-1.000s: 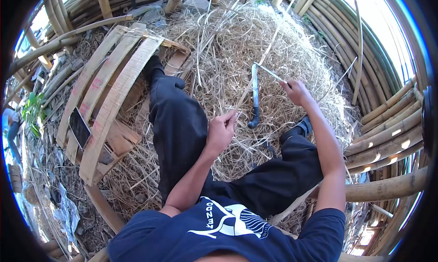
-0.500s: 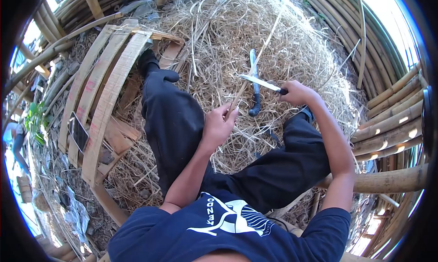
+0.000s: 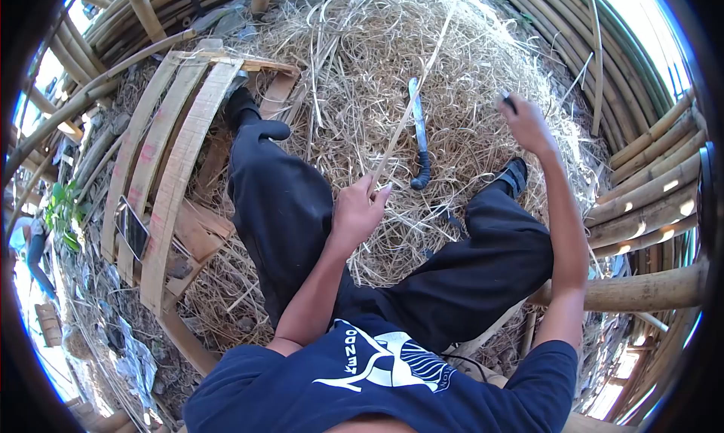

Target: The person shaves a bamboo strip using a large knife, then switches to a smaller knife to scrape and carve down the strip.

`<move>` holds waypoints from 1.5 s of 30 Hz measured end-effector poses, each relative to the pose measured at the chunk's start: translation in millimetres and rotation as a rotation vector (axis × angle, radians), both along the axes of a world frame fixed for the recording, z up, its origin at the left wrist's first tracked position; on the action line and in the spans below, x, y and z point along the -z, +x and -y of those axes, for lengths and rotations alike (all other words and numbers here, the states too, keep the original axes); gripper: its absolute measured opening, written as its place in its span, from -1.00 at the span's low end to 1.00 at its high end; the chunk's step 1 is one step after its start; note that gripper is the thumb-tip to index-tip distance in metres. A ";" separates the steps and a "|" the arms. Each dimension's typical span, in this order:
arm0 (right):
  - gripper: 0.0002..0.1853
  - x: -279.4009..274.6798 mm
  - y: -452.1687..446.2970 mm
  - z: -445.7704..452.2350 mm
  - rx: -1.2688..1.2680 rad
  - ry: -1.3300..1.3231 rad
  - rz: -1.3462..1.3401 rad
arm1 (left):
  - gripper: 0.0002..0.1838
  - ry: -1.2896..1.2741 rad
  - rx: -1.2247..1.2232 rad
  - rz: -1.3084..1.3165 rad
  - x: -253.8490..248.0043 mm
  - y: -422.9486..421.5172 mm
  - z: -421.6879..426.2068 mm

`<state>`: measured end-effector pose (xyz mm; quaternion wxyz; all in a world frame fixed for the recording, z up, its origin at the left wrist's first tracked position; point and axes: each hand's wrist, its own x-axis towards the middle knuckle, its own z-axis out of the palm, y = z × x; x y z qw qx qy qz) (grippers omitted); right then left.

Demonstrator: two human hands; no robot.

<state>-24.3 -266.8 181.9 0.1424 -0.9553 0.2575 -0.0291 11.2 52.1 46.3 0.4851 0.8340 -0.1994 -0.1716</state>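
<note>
My left hand point(image 3: 357, 213) is closed around the lower end of a long, thin bamboo strip point(image 3: 413, 110), which slants up and away to the right over the shavings. My right hand point(image 3: 529, 125) is raised to the right of the strip, apart from it, with its fingers wrapped round the black handle of a knife point(image 3: 509, 102). The knife's blade barely shows against the bright shavings. Between my feet lies a larger blade with a dark curved handle, like a machete point(image 3: 419, 135), on a heap of bamboo shavings point(image 3: 362, 86).
A slatted wooden crate point(image 3: 185, 154) stands at my left, with a phone point(image 3: 133, 228) on its slats. Stacked bamboo poles point(image 3: 648, 207) line the right side. At the far left edge, part of another person point(image 3: 36, 248) shows.
My right hand has swung up and to the right, carrying the knife off the bamboo strip. My left hand keeps its hold, nearly in place.
</note>
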 end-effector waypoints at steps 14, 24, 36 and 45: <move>-0.76 -93.5 5.7 -132.5 -0.745 -0.380 0.744 | -0.60 0.065 -0.004 -0.069 -10.9 -0.2 1.7; -0.90 66.4 8.9 -32.5 -0.954 -0.181 0.085 | -0.59 0.159 0.018 -0.121 -14.3 5.3 -6.2; -0.71 47.6 26.4 -64.0 -0.393 0.041 0.117 | -0.50 -0.065 0.181 -0.396 1.1 3.4 -4.9; -0.62 46.6 -11.5 -91.5 -0.658 -0.039 -0.143 | -0.65 0.023 0.198 -0.208 7.8 0.5 1.1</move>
